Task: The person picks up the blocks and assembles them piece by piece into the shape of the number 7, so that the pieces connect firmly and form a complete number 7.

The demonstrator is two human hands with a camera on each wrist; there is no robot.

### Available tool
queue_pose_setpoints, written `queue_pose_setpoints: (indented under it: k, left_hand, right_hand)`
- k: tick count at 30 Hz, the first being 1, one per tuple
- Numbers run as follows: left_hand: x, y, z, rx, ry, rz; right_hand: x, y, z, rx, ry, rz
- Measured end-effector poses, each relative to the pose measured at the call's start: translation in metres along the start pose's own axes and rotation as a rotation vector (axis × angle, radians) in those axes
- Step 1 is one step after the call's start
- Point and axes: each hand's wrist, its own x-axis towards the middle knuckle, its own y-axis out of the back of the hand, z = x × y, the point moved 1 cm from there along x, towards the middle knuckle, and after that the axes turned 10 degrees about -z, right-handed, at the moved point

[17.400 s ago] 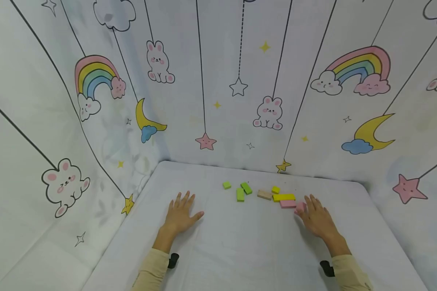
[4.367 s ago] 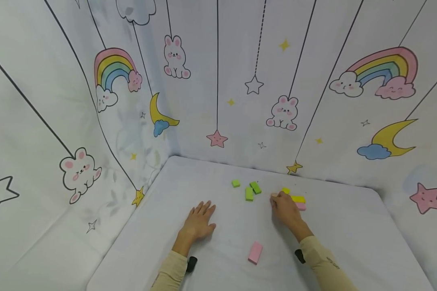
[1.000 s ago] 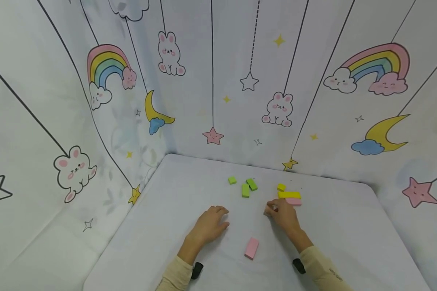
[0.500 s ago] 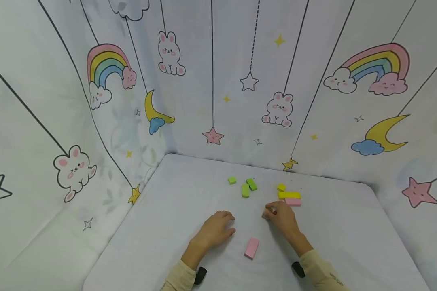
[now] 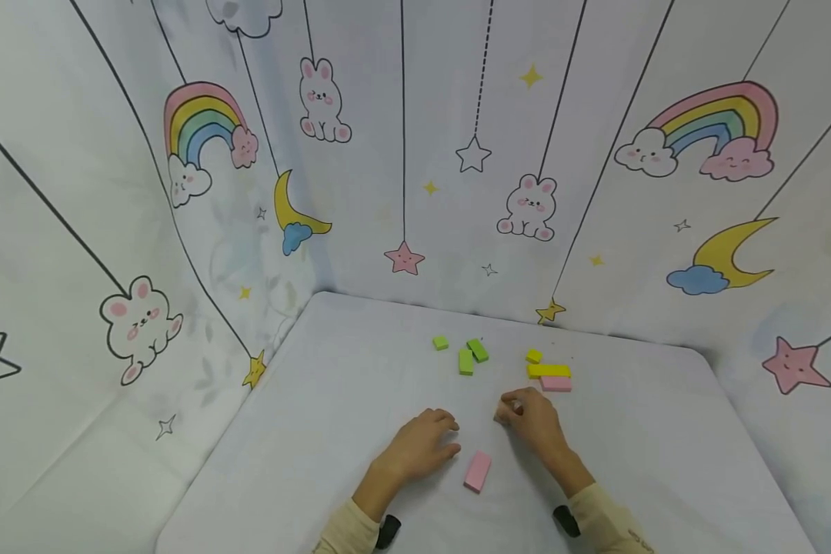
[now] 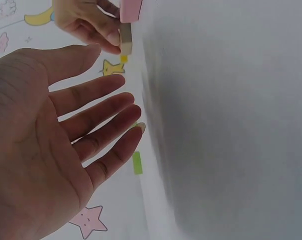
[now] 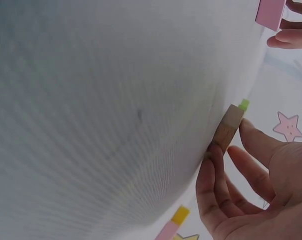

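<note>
My right hand (image 5: 536, 422) pinches a plain wooden block (image 7: 228, 127) between thumb and fingers, low over the table. In the head view most of that block is hidden by the fingers. A pink block (image 5: 478, 472) lies alone on the cloth nearer to me, between the two hands. My left hand (image 5: 421, 446) is to the left of the pink block, palm turned inward, fingers loosely extended and holding nothing. The left wrist view shows the wooden block (image 6: 126, 39) in the right hand beyond the left fingers (image 6: 98, 122).
Farther back on the white table (image 5: 360, 346) are several green blocks (image 5: 466, 362). To their right lie a small yellow block (image 5: 534, 356), a long yellow block (image 5: 549, 371) and a second pink block (image 5: 556, 383) touching it. A printed curtain (image 5: 360, 200) stands behind.
Earlier, a pink block went from the back right to the front. The wooden block left the back row in my right hand and has come nearer. My left hand has moved rightward.
</note>
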Motion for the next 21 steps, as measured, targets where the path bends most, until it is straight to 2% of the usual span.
queue_pose_setpoints:
  k: [13,21]
  left_hand:
    - [0.002,-0.008,0.015,0.019,-0.034,-0.011]
    - [0.004,-0.011,0.018,0.029,-0.032,-0.020]
  right_hand:
    - [-0.006,-0.004,-0.004,0.023,0.005,-0.009]
    - [-0.011,-0.004,-0.004,0.017,0.008,-0.016]
